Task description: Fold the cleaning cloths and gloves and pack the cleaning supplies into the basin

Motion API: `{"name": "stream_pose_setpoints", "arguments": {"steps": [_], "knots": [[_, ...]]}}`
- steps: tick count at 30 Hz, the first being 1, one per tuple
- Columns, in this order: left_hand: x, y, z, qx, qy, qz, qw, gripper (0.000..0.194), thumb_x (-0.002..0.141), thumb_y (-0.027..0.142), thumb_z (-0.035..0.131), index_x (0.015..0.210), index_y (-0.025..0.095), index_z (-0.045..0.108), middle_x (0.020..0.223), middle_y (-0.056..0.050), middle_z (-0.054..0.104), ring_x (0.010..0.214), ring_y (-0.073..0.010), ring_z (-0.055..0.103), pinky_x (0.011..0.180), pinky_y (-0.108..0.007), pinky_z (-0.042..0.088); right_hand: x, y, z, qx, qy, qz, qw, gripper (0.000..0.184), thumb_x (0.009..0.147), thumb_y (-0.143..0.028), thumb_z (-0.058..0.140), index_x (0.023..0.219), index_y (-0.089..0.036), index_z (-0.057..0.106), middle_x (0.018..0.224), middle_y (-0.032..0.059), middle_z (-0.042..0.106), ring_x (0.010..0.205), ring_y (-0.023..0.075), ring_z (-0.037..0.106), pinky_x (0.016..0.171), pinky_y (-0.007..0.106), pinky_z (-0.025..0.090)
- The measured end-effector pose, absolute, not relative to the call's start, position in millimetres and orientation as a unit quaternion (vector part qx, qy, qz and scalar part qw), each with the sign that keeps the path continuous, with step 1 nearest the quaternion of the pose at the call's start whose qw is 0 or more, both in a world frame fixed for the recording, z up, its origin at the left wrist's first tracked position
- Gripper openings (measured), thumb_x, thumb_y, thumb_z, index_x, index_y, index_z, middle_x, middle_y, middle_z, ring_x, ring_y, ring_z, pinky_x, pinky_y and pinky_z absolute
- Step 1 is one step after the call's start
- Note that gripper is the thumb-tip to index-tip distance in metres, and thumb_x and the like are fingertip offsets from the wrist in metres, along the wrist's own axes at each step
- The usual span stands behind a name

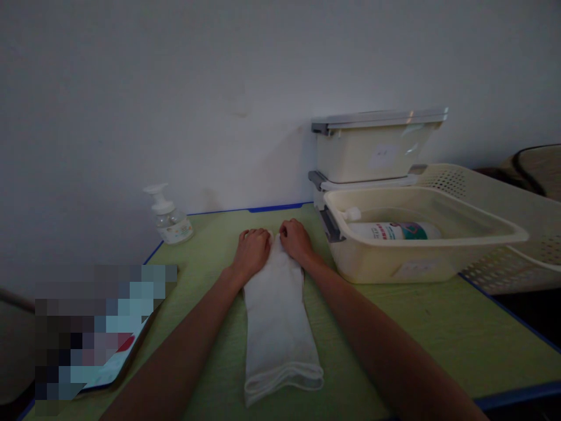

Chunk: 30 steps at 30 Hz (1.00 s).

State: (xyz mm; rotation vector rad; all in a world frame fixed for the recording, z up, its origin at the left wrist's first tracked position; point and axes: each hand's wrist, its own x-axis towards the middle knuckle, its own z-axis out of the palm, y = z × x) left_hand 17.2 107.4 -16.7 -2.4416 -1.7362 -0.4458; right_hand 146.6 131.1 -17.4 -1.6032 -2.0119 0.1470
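Observation:
A long white folded cloth (278, 316) lies on the green table, stretching from my hands toward me. Its near end shows several layered, stitched edges. I cannot tell what kind of cloth article it is. At its far left corner, my left hand (254, 250) has its fingers curled onto the fabric. My right hand (297, 241) pinches the far right corner with thumb and fingers. The fabric narrows between the two hands, and my fingertips partly hide that end.
A pump bottle (172, 224) stands at the back left. To the right, a cream bin (372, 260) holds a bottle (397, 230) on its side. Behind are a lidded box (355, 155) and a perforated basket (495, 193). A partly blurred tablet-like screen (103, 374) leans at the left.

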Motion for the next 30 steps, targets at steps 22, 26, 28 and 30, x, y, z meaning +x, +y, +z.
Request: {"name": "stream_pose_setpoints", "arguments": {"steps": [22, 26, 28, 30], "knots": [[15.4, 110.7, -18.8, -0.804, -0.571, -0.155, 0.048, 0.026, 0.086, 0.015, 0.036, 0.096, 0.014, 0.061, 0.107, -0.010, 0.062, 0.101, -0.0228, 0.055, 0.090, -0.036, 0.038, 147.3, 131.0, -18.3, -0.593, -0.746, 0.069, 0.296, 0.015, 0.076, -0.006, 0.048, 0.078, -0.015, 0.059, 0.084, 0.0074, 0.058, 0.084, 0.0165, 0.052, 0.075, 0.027, 0.039], [15.0, 111.2, -19.8, -0.805, -0.571, -0.157, 0.046, 0.026, 0.086, 0.015, 0.037, 0.097, 0.014, 0.061, 0.108, -0.010, 0.062, 0.101, -0.0223, 0.055, 0.090, -0.036, 0.039, 147.3, 131.9, -19.6, -0.590, -0.742, 0.075, 0.308, 0.015, 0.075, -0.005, 0.048, 0.076, -0.015, 0.059, 0.083, 0.0077, 0.058, 0.082, 0.0165, 0.052, 0.075, 0.027, 0.039], [15.1, 111.1, -20.0, -0.804, -0.572, -0.158, 0.044, 0.026, 0.085, 0.014, 0.037, 0.097, 0.014, 0.061, 0.108, -0.010, 0.061, 0.102, -0.0224, 0.054, 0.090, -0.036, 0.039, 147.5, 133.0, -20.5, -0.588, -0.739, 0.080, 0.318, 0.015, 0.074, -0.005, 0.048, 0.075, -0.015, 0.059, 0.082, 0.0076, 0.058, 0.081, 0.0165, 0.052, 0.073, 0.027, 0.039], [15.3, 111.0, -19.8, -0.804, -0.572, -0.158, 0.042, 0.026, 0.085, 0.013, 0.037, 0.097, 0.014, 0.060, 0.108, -0.011, 0.061, 0.102, -0.0226, 0.054, 0.090, -0.036, 0.039, 147.9, 135.0, -21.6, -0.587, -0.733, 0.086, 0.332, 0.014, 0.073, -0.005, 0.049, 0.073, -0.015, 0.059, 0.081, 0.0069, 0.059, 0.079, 0.0161, 0.052, 0.071, 0.026, 0.039]]}}
